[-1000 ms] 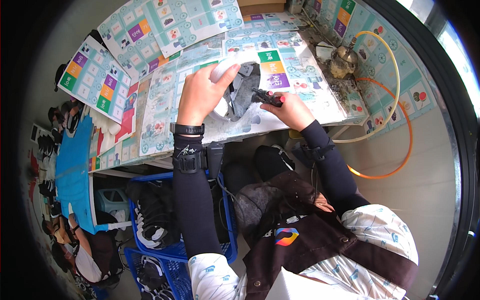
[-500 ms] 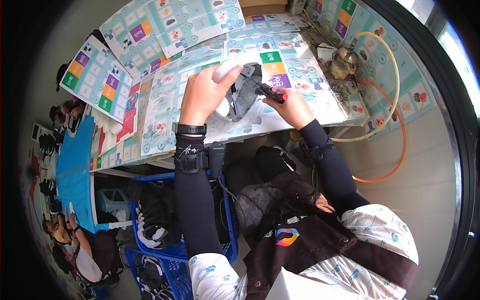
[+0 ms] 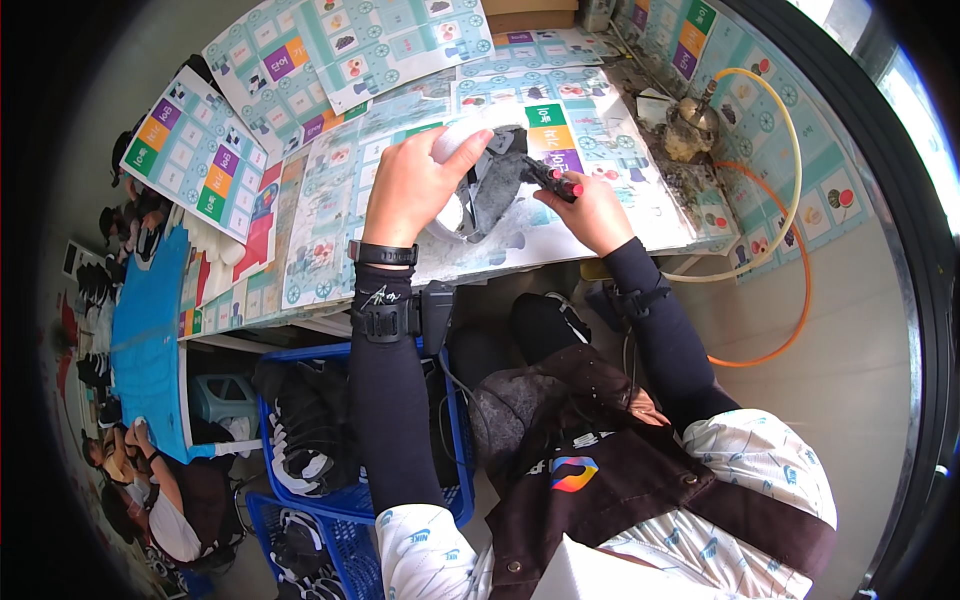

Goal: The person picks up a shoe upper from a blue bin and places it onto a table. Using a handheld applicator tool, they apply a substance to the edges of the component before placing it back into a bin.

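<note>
My left hand is closed round the white sole of a shoe, thumb on top. The shoe has a grey, fuzzy-looking upper and is tilted over the paper-covered bench. In my right hand is a small black tool with red ends, pinched between thumb and fingers. Its dark tip is at the shoe's right edge; whether it touches cannot be made out. My right palm and some fingers are partly hidden.
Printed sheets cover the workbench. A grimy metal pot with a yellow hose and an orange hose stands at the right. Blue baskets with shoes sit below left. Another person is at far left.
My hands, the shoe and the tool have shifted a few pixels to the right along with the whole view. My grips look the same. At far left, the other person's hands have moved slightly.
</note>
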{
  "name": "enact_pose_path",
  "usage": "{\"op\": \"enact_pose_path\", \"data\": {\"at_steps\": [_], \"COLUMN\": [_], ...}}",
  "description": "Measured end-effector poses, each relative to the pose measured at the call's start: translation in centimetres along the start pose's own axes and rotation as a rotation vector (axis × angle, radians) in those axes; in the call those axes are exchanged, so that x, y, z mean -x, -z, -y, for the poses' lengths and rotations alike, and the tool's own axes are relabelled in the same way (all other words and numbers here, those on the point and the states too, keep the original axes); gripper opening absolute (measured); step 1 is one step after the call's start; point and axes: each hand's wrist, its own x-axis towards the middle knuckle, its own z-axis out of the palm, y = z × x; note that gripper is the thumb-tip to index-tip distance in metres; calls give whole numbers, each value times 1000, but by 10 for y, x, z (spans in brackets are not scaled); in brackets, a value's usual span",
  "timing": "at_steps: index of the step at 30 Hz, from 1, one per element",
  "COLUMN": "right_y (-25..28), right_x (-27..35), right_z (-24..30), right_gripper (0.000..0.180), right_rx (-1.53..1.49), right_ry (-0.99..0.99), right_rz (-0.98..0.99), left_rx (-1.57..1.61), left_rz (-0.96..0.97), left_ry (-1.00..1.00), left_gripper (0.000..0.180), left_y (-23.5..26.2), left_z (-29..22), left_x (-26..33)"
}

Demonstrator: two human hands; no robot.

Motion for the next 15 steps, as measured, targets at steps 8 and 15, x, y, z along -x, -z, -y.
{"op": "enact_pose_path", "data": {"at_steps": [8,15], "right_y": [-23,56], "right_x": [3,17], "right_z": [14,-47], "right_gripper": [38,32], "right_rx": [18,47], "right_ry": [-56,12], "right_rz": [455,143], "left_rx": [-133,15], "left_rz": [-58,-713], "left_ry": [-10,394], "left_gripper": [37,30], "left_y": [24,62], "left_z": [27,3], "left_x": [24,132]}}
